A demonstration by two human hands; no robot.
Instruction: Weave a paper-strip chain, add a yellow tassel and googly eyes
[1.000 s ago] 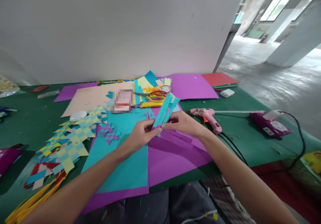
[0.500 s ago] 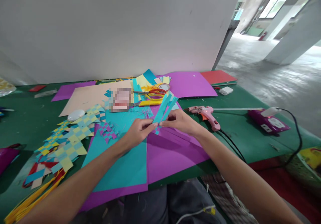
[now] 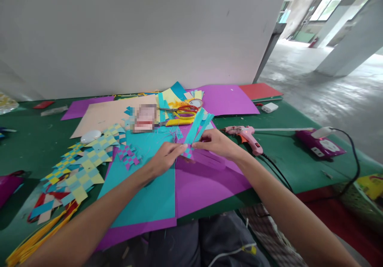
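Note:
Between my hands is a small weave of turquoise and purple paper strips [image 3: 195,128], its long turquoise ends fanning up and away from me. My left hand [image 3: 168,155] pinches the woven lower part from the left, thumb on top. On the right side, my right hand [image 3: 214,141] has thumb and fingertips closed on the strips near their crossing. Underneath lie a turquoise paper sheet [image 3: 143,203] and a purple paper sheet [image 3: 206,195]. A finished-looking purple and turquoise woven piece [image 3: 128,156] rests left of my left hand.
Beyond my hands lie red-handled scissors [image 3: 187,109] and yellow-handled scissors [image 3: 181,121]. A pink glue gun [image 3: 247,137] with a cord rests at right, near a purple power box [image 3: 320,145]. Yellow-blue woven pieces [image 3: 89,155] and yellow tassels [image 3: 42,235] spread at left.
My left fingers have shifted under the weave, and more of its checkered lower part shows. The turquoise strip ends have tilted slightly to the right. Objects on the table stay put.

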